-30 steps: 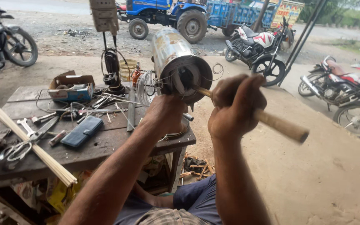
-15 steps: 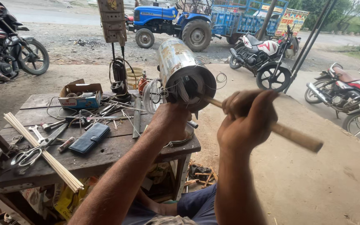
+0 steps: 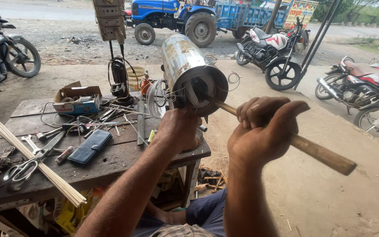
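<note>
The metal motor cylinder (image 3: 189,66) stands tilted at the table (image 3: 123,160) edge, its open end with the wire windings facing us. The left hand (image 3: 178,129) braces its lower rim, fingers curled closed against it, while the right hand (image 3: 259,131) grips a wooden stick (image 3: 316,151) poked into the coils. Packing windings, it looks like; next calls for careful pressure without nicking wire.

2 hands (image 3: 178,131), 1 wood handle (image 3: 316,151), 1 motor cyl (image 3: 189,72), 1 scissors (image 3: 20,169), 1 tractor (image 3: 172,17), 4 motorbikes (image 3: 270,50)

Soft overcast daylight, faint shadows, sharp focus, slight wide-angle edge distortion
</note>
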Demonstrator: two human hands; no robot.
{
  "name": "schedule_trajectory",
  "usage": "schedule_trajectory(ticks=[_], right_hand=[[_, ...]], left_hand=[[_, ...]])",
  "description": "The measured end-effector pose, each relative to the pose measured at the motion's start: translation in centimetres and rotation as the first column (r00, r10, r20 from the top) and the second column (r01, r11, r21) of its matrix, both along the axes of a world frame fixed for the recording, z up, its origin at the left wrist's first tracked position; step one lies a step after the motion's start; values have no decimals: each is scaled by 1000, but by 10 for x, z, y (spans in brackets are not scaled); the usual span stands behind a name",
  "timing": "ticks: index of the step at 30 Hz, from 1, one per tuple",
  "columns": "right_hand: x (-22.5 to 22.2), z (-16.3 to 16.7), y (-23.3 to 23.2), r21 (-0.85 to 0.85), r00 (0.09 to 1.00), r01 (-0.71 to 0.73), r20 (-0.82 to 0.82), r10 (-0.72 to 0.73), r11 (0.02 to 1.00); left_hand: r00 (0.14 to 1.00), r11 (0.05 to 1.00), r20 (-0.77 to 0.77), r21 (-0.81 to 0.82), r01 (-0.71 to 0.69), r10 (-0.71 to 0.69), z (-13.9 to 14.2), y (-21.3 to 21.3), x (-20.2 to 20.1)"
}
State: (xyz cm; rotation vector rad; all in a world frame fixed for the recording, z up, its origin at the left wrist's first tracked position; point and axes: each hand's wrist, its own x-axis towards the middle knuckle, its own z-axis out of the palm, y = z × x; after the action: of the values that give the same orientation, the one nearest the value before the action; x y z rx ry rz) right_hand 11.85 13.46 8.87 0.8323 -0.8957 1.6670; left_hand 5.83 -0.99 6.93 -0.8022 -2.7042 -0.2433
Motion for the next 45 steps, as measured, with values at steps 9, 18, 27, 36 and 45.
schedule_trajectory(ticks=[9, 18, 27, 36, 45], right_hand=[[5, -1, -14, -21, 992, 108, -65, -110, 994], [-1, -5, -13, -19, 994, 100, -41, -100, 995], [-13, -10, -8, 3, 994, 103, -36, -103, 995], [-39, 2, -12, 124, 994, 37, 94, -49, 992], [-88, -15, -15, 114, 990, 67, 116, -80, 991]], left_hand=[[999, 999, -33, 36, 12, -10, -2, -1, -3], [999, 995, -38, 100, 31, -27, -4, 1, -2], [999, 993, -26, 113, 25, -22, -6, 2, -3], [1000, 1000, 22, 17, -14, 14, -4, 2, -3], [1000, 995, -15, 94, 14, -13, -10, 0, -7]])
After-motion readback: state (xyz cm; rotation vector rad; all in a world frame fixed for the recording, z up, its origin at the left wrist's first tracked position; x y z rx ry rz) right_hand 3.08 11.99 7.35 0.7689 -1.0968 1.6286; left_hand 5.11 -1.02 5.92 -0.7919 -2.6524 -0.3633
